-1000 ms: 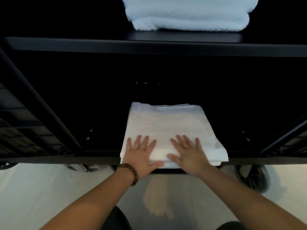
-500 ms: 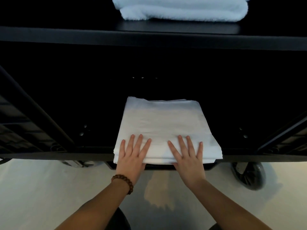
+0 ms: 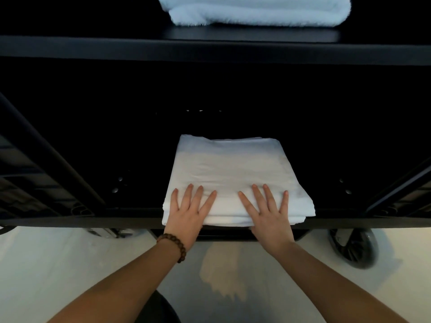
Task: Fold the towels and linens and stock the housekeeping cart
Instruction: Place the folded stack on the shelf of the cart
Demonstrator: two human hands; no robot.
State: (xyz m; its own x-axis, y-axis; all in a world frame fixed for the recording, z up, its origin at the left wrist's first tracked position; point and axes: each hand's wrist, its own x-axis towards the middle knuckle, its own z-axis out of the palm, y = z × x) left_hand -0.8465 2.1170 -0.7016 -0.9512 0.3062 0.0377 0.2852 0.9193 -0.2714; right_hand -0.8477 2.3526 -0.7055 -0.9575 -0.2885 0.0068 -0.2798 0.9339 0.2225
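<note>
Stocking the cart looks to be the step in hand: seen from the head camera, a folded white sheet point(image 3: 233, 173) lies flat on the lower shelf point(image 3: 112, 221) of the black cart. Its near edge sits right at the shelf's front lip, and the left corner droops a little over it. The left hand point(image 3: 189, 213), a beaded bracelet point(image 3: 177, 243) at its wrist, lies palm-down on the near left part of the sheet with its fingers straight and fanned apart. The right hand point(image 3: 268, 213) lies the same way on the near right part, just beside the other but not touching it. Neither pinches or curls round the cloth; both simply rest or press flat on top, and I cannot make out either thumb. Up on the top shelf point(image 3: 210, 50) a thick folded towel point(image 3: 254, 12) is already in place, so I would judge the stocking partly done. The next move, I reckon, calls for an even forward push from both palms to seat the sheet deeper, clear of the lip, without rucking the top layer or skewing the stack. Then the hands lift away to fetch the next piece. A wheel point(image 3: 354, 248) shows beneath the cart at the right, on the pale floor point(image 3: 58, 264).
</note>
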